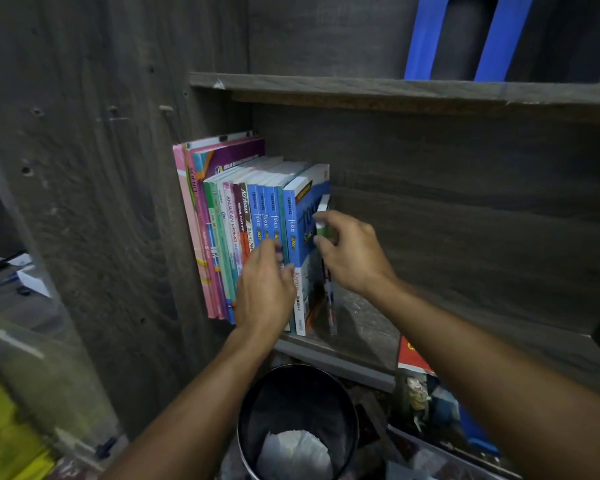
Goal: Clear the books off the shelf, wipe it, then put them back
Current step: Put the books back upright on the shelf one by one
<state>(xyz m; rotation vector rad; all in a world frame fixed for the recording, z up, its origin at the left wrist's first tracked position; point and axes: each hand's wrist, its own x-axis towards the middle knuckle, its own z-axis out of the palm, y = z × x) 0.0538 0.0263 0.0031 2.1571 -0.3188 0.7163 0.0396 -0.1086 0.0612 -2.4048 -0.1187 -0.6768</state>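
A row of upright books (243, 223) stands at the left end of a dark wooden shelf (368, 320), pink ones against the side wall and several blue "fokus" spines to the right. My left hand (262, 289) rests on the lower spines of the blue books, its fingertips curled against them. My right hand (347, 251) pinches a thin booklet (329, 296) at the right end of the row, beside the last blue book (297, 216). The shelf board to the right of the row is bare.
A black bin (291, 420) with white paper in it stands under the shelf. A red book (411, 358) and clutter lie lower right. A blue plastic object (426, 36) stands on the shelf above. A desk with papers (18, 275) is at left.
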